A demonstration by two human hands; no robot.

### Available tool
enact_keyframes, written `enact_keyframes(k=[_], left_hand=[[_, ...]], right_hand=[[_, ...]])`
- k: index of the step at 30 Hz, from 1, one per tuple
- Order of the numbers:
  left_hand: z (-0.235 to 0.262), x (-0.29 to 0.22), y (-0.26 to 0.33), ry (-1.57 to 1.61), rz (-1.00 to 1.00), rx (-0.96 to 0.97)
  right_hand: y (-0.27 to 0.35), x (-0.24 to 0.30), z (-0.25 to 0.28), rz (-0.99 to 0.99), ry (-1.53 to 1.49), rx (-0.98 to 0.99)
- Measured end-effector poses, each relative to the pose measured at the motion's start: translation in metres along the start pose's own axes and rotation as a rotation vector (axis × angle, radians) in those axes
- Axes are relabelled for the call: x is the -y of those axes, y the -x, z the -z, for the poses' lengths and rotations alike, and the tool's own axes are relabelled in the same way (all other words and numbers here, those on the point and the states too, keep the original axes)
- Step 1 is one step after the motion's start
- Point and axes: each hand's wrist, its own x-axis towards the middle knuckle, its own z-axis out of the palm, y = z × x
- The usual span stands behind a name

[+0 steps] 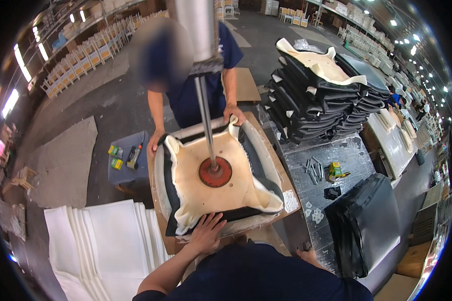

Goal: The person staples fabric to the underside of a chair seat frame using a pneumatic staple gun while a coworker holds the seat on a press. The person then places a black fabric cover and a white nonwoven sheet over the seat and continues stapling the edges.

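Observation:
A pale wooden seat board (226,185) lies upside down on white foam (178,150) and a black cover (256,150), on a brown work board (286,180). A red press disc (215,172) on a metal rod (205,115) pins the board's middle. My left hand (206,233) rests flat with fingers spread on the near edge, on the black cover and foam. Only part of my right hand (309,255) shows, low beside the table's edge; its grip is hidden. Across from me, a co-worker's hands (234,114) (154,140) hold the far corners.
A tall stack of black covered seats (326,100) stands at the right. The metal-topped table (336,155) carries staple strips and a small green box (335,169). A black seat (366,220) leans at the right. White foam sheets (105,236) lie at the lower left. A stool holds a tool (134,156).

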Motion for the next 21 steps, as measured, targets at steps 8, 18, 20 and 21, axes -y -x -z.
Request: enact_keyframes(k=[8, 18, 20, 21], left_hand=[[0.008, -0.006, -0.013, 0.076, -0.019, -0.003], [0.004, -0.008, -0.003, 0.120, -0.061, -0.283], [0.000, -0.011, -0.010, 0.143, -0.102, -0.329], [-0.002, -0.012, -0.013, 0.163, -0.127, -0.335]], right_hand=[[-0.021, -0.026, 0.002, -0.057, -0.110, -0.065], [-0.016, 0.037, -0.017, 0.105, -0.074, 0.020], [-0.024, 0.032, -0.011, 0.166, -0.110, -0.057], [-0.025, 0.032, -0.009, 0.152, -0.126, -0.049]])
